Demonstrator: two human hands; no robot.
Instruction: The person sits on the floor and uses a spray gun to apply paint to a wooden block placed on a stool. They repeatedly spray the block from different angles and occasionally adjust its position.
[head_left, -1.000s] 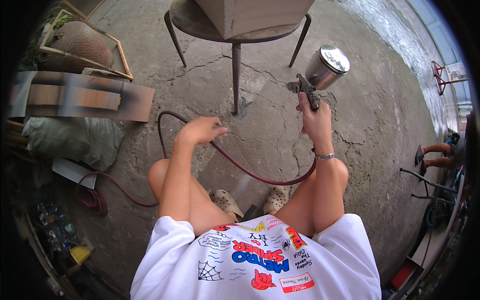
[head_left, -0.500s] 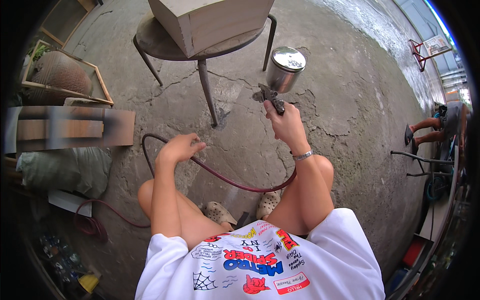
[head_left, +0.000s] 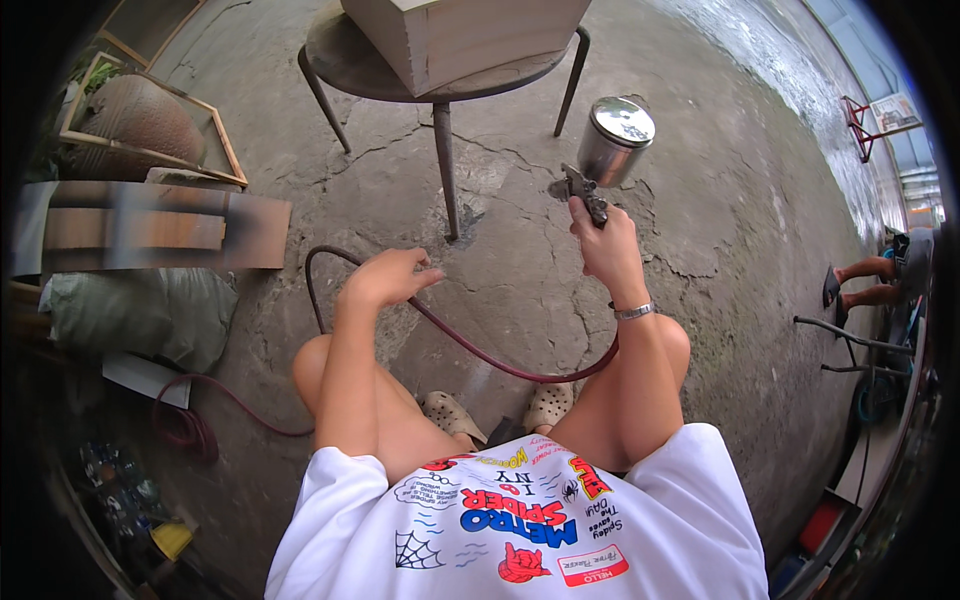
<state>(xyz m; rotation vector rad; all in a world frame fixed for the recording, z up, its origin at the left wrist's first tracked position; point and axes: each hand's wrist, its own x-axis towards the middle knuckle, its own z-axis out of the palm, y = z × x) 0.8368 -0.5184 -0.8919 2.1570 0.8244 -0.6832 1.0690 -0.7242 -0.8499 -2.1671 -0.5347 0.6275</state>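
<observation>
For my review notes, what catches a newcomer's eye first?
The shiny metal cup on the spray gun in the right hand, right of centre, stands out first. Then come the dark red hose by the left hand and the pale box on the round stool, top centre.

The right grip [head_left: 612, 245] is wrapped around a spray gun [head_left: 587, 195], its silver cup [head_left: 612, 150] just beyond that grip. Further left, the left grip [head_left: 388, 278] is loosely curled; a dark red hose [head_left: 462, 343] passes behind it, contact unclear. Ahead of both grips, a round stool [head_left: 348, 60] carries a pale box [head_left: 490, 45].
</observation>
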